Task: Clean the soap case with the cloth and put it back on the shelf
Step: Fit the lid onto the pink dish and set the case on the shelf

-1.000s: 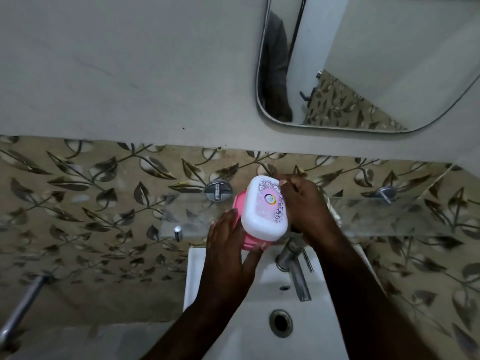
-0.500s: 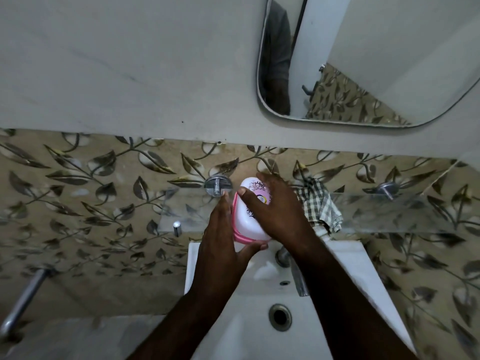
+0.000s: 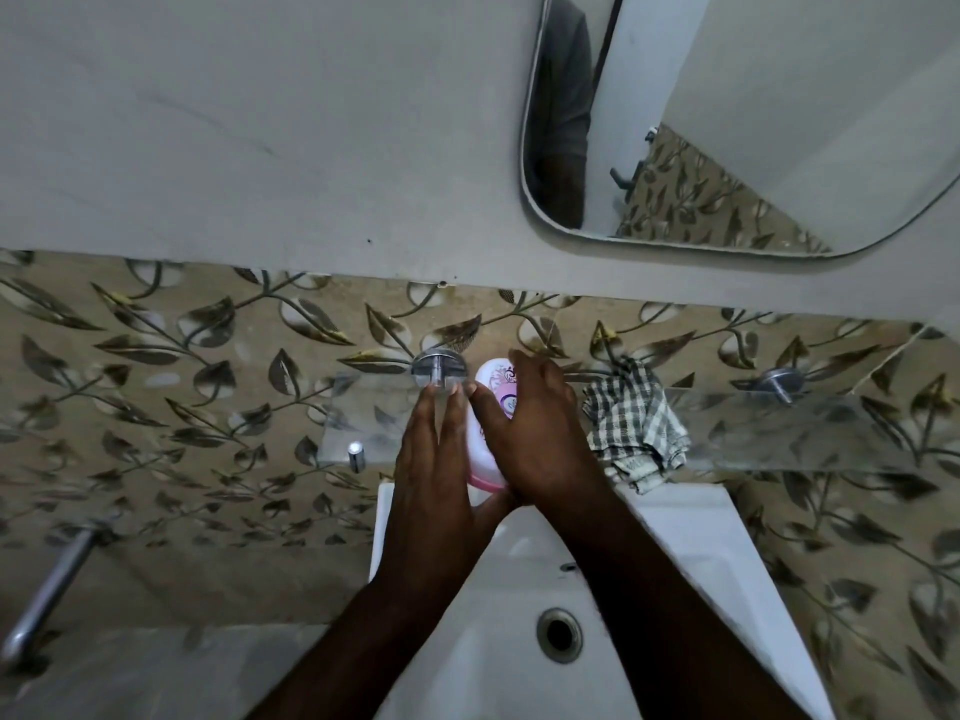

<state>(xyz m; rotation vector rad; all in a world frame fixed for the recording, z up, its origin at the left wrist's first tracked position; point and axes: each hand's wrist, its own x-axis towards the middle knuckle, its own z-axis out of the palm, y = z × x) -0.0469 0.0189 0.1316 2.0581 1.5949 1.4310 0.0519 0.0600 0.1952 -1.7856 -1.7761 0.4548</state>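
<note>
The soap case [image 3: 482, 452], a white lid over a pink base, sits at the left part of the glass shelf [image 3: 363, 420], between my two hands. My left hand [image 3: 431, 459] lies against its left side with straight fingers that reach the shelf bracket [image 3: 436, 370]. Over the lid lies my right hand [image 3: 540, 433], gripping the case with the thumb across the lid and the fingers over its far end. The checked cloth [image 3: 631, 423] lies bunched on the shelf just right of my right hand, and neither hand touches it.
A white sink [image 3: 685, 553] with its drain [image 3: 560, 635] lies below the shelf; my right arm hides the tap. A mirror [image 3: 753, 122] hangs above on the wall. A metal pipe [image 3: 47, 589] juts out at lower left. The shelf runs on to the right [image 3: 789, 433].
Both hands carried the soap case up and back from over the sink onto the glass shelf. The cloth came into sight on the shelf as my right hand moved left.
</note>
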